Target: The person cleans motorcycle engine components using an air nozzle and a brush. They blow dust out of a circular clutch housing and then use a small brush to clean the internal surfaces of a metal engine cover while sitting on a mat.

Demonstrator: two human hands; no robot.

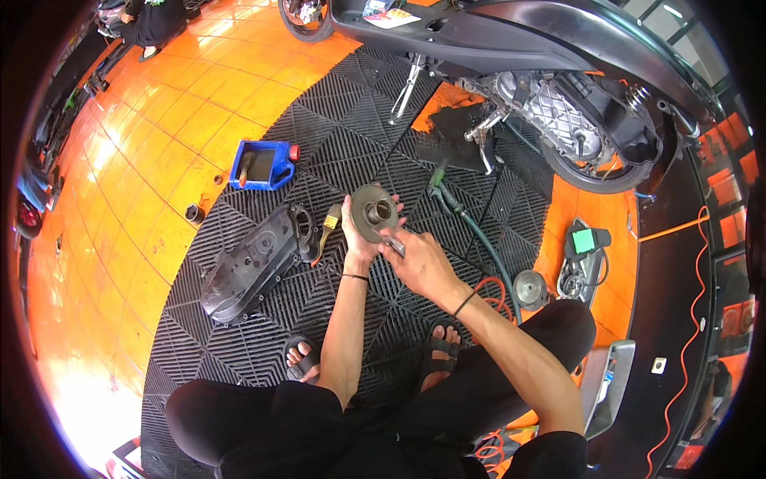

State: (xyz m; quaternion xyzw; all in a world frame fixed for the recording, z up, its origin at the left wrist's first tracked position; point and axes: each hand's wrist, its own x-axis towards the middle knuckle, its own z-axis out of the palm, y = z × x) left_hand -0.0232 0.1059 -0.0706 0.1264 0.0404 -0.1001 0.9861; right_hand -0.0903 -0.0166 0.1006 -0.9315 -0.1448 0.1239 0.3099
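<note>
A round metal pulley disc (pixel 364 209) with a raised hollow hub rests in my left hand (pixel 357 242), its fingers curled round the far rim. The hub faces up. At the disc's near right edge, my right hand (pixel 423 262) pinches a small grey piece, too much covered by the fingers to name. Left of my left hand, a paintbrush (pixel 329 223) with pale bristles lies beside a long black engine cover (pixel 254 263) on the ribbed rubber mat (pixel 311 152).
A cut-open blue jug (pixel 288 172) and a small dark cup (pixel 194 213) stand at left. Ahead is a scooter (pixel 558 120) with its engine side exposed. A green hose (pixel 487 239) crosses the mat at right, near a round metal part (pixel 530 288) and a tray (pixel 591 275).
</note>
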